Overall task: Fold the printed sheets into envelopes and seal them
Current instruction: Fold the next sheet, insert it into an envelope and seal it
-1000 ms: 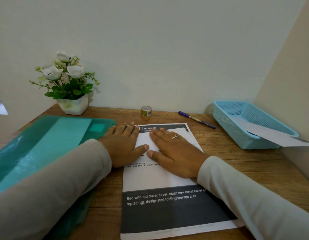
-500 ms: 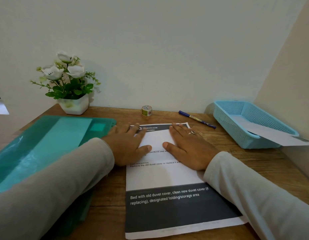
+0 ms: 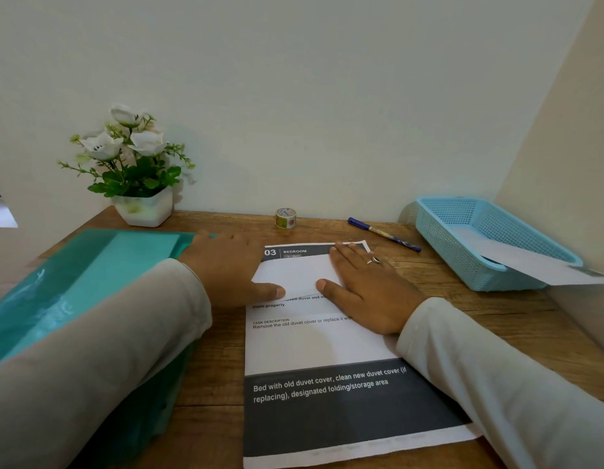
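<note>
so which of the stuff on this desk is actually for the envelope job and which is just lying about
Job:
printed sheet, partly folded
tape roll, likely for sealing
green folder, maybe holding sheets
blue basket with a paper in it

Lying about:
flower pot
pen

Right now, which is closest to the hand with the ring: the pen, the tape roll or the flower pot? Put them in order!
1. The pen, just past the right hand, slightly to its right.
2. The tape roll, by the wall, further left.
3. The flower pot, in the far left corner.
</note>
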### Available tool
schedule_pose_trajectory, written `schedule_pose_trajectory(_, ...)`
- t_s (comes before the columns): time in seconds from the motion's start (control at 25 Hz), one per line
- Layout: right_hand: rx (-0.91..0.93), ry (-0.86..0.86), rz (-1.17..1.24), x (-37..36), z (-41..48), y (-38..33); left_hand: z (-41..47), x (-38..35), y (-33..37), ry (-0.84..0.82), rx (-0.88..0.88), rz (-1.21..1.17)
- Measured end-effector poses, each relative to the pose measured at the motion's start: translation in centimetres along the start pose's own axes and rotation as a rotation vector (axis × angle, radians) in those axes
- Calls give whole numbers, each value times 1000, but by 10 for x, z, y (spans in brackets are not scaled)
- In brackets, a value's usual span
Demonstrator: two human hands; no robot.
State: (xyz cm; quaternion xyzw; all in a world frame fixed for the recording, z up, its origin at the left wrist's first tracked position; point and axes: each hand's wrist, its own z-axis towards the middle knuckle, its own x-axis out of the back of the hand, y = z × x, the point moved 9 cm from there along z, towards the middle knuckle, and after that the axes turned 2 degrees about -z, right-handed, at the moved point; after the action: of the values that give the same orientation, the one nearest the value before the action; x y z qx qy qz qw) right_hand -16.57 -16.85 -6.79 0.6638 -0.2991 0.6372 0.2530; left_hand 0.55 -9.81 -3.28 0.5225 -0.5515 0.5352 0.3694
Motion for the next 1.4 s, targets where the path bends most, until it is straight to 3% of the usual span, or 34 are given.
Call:
schedule_pose_trajectory(0.24, 12, 34, 25, 1, 1, 1, 8, 0, -9, -3, -66, -382)
schedule_pose_trajectory(0.4, 32, 107, 78, 11, -1, 2, 8, 10, -23, 164, -63, -716)
schedule_pose_trajectory(0.6, 158, 495, 243, 78, -21, -14, -19, 70, -25, 521, -195, -983)
schedule_pose_trajectory(0.76, 319, 671, 396, 128, -42, -49, -51, 111, -7, 641, -395, -1158)
schedule_pose_trajectory(1.04, 402, 725, 438, 147, -55, -68, -74, 133, -6, 758, -441, -1259)
schedule_pose_trajectory(1.4, 236, 642, 513, 117, -24, 0, -66, 121, -72, 951, -216, -1415)
